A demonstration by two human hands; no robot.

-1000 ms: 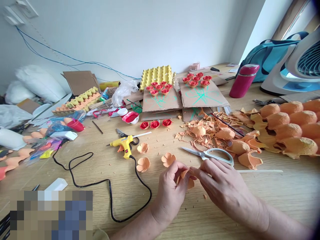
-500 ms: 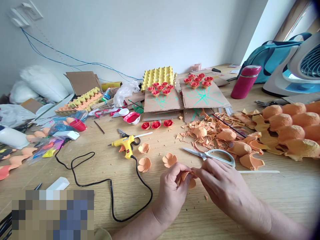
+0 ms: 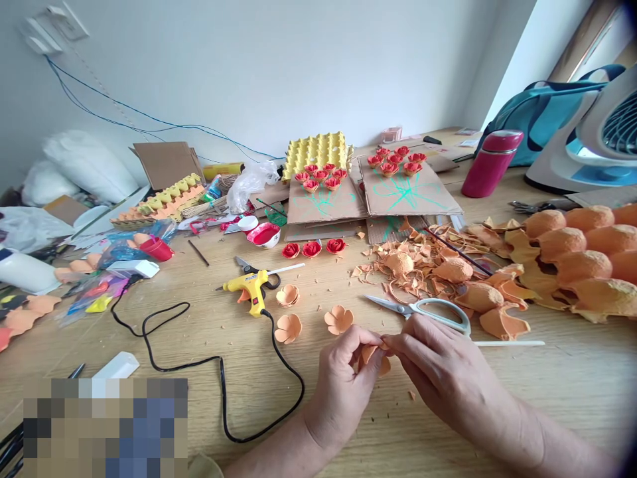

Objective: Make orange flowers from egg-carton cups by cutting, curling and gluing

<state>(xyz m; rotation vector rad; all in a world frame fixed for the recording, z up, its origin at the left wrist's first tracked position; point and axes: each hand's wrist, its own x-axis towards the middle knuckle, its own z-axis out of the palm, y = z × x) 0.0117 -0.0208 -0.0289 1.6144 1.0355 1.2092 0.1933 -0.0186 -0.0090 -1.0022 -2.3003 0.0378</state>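
Observation:
Between my two hands is an orange egg-carton flower cup, partly covered by the fingers. My left hand is closed around its petals from the left. The fingertips of my right hand pinch the edge of a petal at the top. Just beyond my hands lie loose petal cups: one flower cup close to my left fingers, another cup further left, and a small stack of cups behind it. Scissors with pale handles rest right behind my right hand.
A yellow glue gun lies left of centre, its black cord looping over the table. Orange scraps and an egg carton occupy the right. Red roses sit before cardboard panels. A pink bottle stands behind.
Both hands hold nearly the same pose around the flower cup, with only slight finger movement. The whole view has shifted very slightly.

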